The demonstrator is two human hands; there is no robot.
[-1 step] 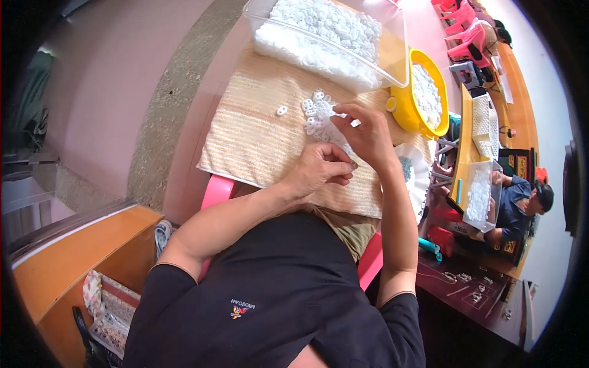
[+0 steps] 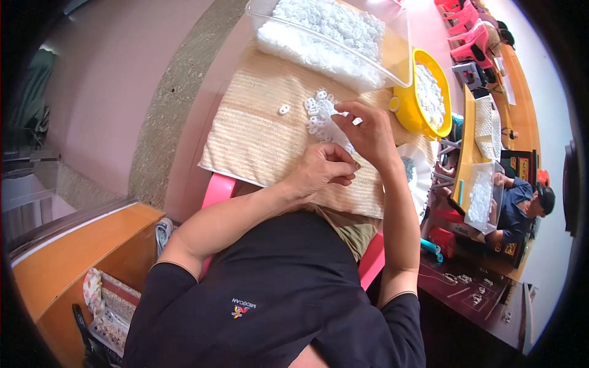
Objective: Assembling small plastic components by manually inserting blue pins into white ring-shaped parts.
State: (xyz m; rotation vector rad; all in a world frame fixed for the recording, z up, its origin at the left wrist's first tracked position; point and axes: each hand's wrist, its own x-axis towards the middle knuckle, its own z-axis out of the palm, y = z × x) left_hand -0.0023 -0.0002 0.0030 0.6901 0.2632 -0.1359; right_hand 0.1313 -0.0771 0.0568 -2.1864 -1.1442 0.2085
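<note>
My left hand (image 2: 325,164) is closed in a pinch near the front of the towel-covered table, with a small dark tip showing at the fingertips. What it belongs to is too small to name. My right hand (image 2: 368,130) hangs over the right side of a loose pile of white plastic pieces (image 2: 316,126), its thumb and fingers curled toward each other. Whatever lies between those fingertips cannot be made out. Each piece in the pile is a small oval with two holes. One single white piece (image 2: 284,109) lies apart, left of the pile.
A clear plastic bin (image 2: 402,73) full of white pieces stands at the far edge of the beige towel (image 2: 245,129). Right of it is a yellow basin (image 2: 446,92) with more. A white fluted dish (image 2: 423,178) holds small grey bits. Further right, another person (image 2: 518,205) sits by a clear tray.
</note>
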